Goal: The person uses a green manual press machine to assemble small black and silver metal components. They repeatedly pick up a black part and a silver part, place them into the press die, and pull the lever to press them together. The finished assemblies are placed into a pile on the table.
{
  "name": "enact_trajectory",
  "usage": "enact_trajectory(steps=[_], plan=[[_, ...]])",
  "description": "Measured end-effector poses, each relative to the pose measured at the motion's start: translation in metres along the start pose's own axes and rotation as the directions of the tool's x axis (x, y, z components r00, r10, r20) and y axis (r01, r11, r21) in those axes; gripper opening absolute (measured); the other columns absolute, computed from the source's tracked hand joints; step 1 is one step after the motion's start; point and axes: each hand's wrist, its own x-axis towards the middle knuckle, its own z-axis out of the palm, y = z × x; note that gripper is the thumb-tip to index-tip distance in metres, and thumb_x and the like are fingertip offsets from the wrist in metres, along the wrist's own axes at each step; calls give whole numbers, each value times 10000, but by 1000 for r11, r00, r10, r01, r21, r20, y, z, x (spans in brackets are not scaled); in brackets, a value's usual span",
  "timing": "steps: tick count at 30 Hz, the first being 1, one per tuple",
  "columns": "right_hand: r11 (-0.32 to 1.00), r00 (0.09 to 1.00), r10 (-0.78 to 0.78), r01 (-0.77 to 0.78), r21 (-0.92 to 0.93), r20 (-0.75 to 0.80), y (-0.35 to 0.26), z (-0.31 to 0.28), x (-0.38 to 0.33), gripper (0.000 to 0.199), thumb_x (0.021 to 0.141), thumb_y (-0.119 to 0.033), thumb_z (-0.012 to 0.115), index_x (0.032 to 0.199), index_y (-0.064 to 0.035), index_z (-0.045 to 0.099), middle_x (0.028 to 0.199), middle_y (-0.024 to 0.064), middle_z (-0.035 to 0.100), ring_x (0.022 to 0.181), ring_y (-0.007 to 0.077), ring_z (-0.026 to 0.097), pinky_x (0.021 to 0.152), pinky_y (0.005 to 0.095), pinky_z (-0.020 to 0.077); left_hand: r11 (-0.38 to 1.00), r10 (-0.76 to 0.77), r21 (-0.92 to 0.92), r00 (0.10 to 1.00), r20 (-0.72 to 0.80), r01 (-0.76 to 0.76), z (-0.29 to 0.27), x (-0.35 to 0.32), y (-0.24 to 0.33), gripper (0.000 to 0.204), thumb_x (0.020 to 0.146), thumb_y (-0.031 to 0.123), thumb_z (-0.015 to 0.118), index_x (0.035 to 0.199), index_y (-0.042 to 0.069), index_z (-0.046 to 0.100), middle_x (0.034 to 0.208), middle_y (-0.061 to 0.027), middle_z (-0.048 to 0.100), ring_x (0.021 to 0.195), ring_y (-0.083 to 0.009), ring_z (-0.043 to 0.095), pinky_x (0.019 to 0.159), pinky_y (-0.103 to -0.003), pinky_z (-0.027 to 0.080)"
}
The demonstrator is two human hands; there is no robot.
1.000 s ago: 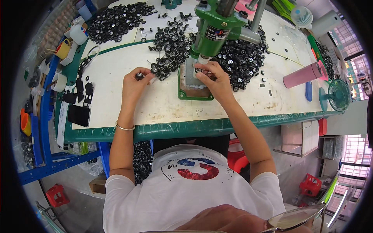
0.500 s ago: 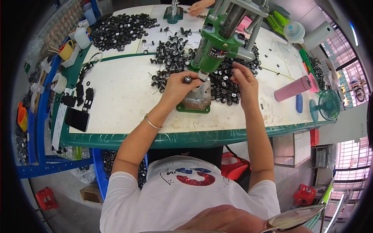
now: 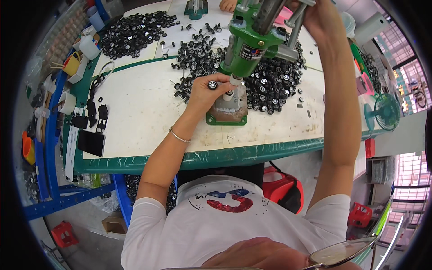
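A green hand press stands on the table in front of me, its ram lowered over a small post on the metal base. My left hand is closed at the ram's tip, pinching a small black toy wheel with a silver hub. A second wheel sits on the post under the ram, beside my fingertips. Up at the right, my right hand is wrapped round the press's metal lever, its fingers partly out of the picture.
Loose black wheels, some on axles, lie heaped behind the press; another pile is at the back left. A phone and black plastic parts lie left. A green fan stands right. Another person's hand shows at the far edge.
My right hand has left the wheel heap and moved up and right to the press lever. My left hand stays under the ram with the wheel. The view has shifted slightly.
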Motion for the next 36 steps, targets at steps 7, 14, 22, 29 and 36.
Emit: enact_trajectory(steps=[7,14,22,29,36], plan=[[953,955,-296,293,-75,-36,13,-33,30,247,880,-322,664,823,-92,597,547,-87,454,363,15,327,319,185,180,998,25,51,998,61,-28,9,5,5,85,797,11,710,881,-5,709,847,-17,673,800,-85,585,768,-232,443],[868,870,-493,489,-84,-36,1,-5,-30,256,932,-293,587,773,-113,501,536,-108,290,389,2,202,332,177,134,987,113,107,991,74,-121,6,5,-1,135,804,112,741,905,25,721,819,4,693,742,-46,583,694,-209,470],[670,615,-727,733,117,305,6,-27,-56,273,922,-270,563,717,-116,469,529,-69,323,407,34,253,360,207,199,980,97,168,994,58,-105,7,3,-3,127,800,99,738,900,24,722,822,0,697,721,-48,587,693,-211,472],[572,572,-819,820,-19,41,27,-18,-85,335,913,-208,402,619,-109,275,517,-30,182,439,63,113,402,254,102,982,117,145,993,35,-121,8,1,-4,130,793,90,736,904,24,723,830,-14,696,730,-66,603,705,-221,481],[703,701,-708,712,-11,88,15,-19,-68,333,921,-199,459,635,-101,321,549,-29,231,455,69,192,421,250,157,974,111,196,993,31,-115,8,2,-9,186,797,119,737,950,13,720,923,-51,691,817,-105,627,754,-242,489]])
